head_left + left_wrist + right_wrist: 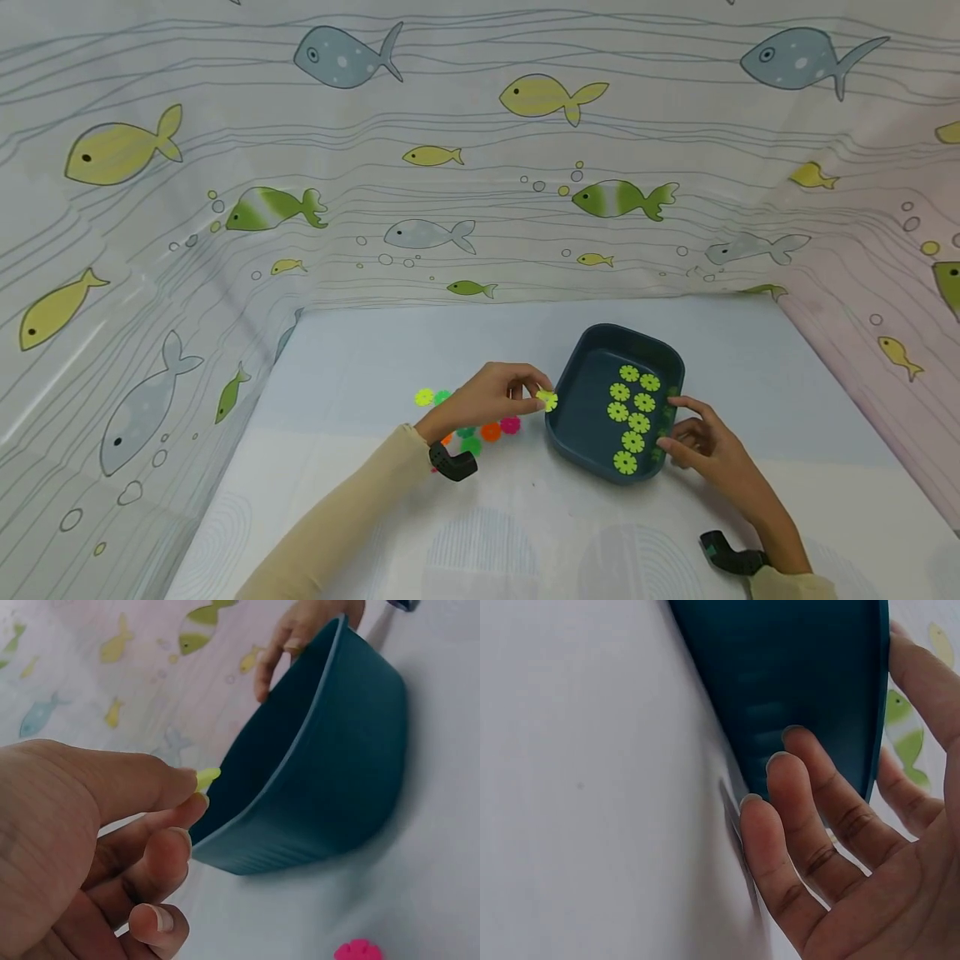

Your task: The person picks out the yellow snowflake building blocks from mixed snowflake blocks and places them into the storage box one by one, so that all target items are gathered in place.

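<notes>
My left hand (491,396) pinches a yellow-green flower-shaped plastic disc (551,402) between thumb and fingertips, right at the left rim of a dark blue tub (581,417). In the left wrist view the disc (208,778) is edge-on, close to the tub's rim. Several matching yellow-green discs (635,422) lie inside, towards the tub's right side. On the right, my right hand (712,454) holds the tub's rim, its thumb and a finger over the edge. Other fingers (789,780) stay by the outer wall in the right wrist view.
Loose flower discs in orange (491,432), pink (510,425), green (471,447) and yellow (424,397) lie on the white table (337,367), partly hidden under the left forearm. A fish-patterned sheet (487,200) hangs behind and at the sides.
</notes>
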### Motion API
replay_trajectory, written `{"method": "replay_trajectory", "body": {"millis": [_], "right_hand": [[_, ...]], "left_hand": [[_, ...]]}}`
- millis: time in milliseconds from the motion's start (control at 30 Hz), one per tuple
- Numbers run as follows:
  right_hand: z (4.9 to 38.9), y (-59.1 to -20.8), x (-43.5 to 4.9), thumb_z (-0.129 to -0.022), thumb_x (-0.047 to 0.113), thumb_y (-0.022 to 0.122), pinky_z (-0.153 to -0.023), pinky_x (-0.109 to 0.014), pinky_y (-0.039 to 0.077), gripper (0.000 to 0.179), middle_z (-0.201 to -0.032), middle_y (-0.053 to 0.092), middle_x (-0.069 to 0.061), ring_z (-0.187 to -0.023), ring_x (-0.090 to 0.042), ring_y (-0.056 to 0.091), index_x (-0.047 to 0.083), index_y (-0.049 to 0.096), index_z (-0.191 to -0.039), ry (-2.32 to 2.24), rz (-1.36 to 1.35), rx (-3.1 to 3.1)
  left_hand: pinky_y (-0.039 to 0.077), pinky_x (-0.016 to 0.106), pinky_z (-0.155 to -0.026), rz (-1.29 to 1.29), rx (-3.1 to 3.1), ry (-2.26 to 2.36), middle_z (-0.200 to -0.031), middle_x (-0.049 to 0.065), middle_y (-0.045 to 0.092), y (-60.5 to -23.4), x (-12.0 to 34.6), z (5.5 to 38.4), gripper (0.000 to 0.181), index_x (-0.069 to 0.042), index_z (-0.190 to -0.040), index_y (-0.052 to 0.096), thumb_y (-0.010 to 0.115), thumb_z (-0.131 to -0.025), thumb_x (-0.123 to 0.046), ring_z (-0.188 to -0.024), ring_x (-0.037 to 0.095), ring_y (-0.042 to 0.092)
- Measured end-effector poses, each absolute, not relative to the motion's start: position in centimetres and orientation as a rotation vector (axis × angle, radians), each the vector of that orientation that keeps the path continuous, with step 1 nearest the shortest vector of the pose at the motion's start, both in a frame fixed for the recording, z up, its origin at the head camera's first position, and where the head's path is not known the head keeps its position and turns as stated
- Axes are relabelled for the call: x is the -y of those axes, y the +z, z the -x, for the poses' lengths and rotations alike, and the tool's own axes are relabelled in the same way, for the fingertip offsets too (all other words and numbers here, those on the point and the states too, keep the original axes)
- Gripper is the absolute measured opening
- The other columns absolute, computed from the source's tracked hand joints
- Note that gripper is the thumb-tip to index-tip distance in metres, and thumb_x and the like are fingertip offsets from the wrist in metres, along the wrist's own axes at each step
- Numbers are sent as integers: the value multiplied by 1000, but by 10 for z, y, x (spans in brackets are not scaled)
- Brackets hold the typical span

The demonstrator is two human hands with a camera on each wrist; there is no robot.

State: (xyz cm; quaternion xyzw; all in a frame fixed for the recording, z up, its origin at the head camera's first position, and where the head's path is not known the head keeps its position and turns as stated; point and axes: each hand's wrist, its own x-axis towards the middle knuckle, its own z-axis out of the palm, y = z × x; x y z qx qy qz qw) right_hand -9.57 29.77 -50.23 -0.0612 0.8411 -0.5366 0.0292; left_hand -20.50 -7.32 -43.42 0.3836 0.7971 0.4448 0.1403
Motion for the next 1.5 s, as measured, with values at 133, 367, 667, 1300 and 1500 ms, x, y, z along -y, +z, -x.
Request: {"method": "replay_trajectory", "body": {"millis": [133, 367, 667, 1300, 1500], "right_hand": [[95, -499, -296, -99, 21, 73, -66, -36, 57, 72, -106, 66, -18, -80, -27, 69, 14, 31, -157, -1664, 198, -2591], [95, -499, -295, -99, 20, 72, -67, -37, 57, 72, -107, 65, -18, -81, -27, 68, 14, 30, -157, -1669, 206, -2578], [96, -501, -295, -99, 18, 72, -66, -37, 57, 70, -104, 65, -18, -78, -28, 68, 12, 31, -156, -1687, 227, -2576], [97, -504, -297, -99, 13, 70, -65, -36, 56, 70, -103, 67, -18, -77, -27, 68, 8, 29, -156, -1727, 281, -2557], [97, -505, -297, -99, 13, 70, -64, -36, 56, 70, -102, 66, -18, -74, -27, 66, 8, 29, -156, -1725, 280, -2560]], "left_hand": [[50, 27, -64, -1155, -2271, 1254, -96, -10, 70, -431, 65, 207, 22, -18, -119, 72, 74, -97, -17, -68, 14, 58], [51, 25, -64, -1255, -2214, 1219, -94, -10, 69, -423, 44, 213, 21, -16, -119, 72, 72, -98, -16, -70, 12, 59], [52, 26, -64, -1338, -2117, 1125, -98, -6, 70, -421, 18, 222, 23, -13, -121, 71, 73, -98, -15, -68, 13, 60], [61, 38, -63, -1104, -1949, 994, -94, 18, 70, -441, -21, 228, 21, -8, -118, 70, 71, -98, -9, -60, 20, 67], [60, 38, -62, -1085, -1911, 949, -91, 20, 69, -438, -32, 233, 20, -6, -118, 70, 71, -97, -5, -61, 22, 67]]}}
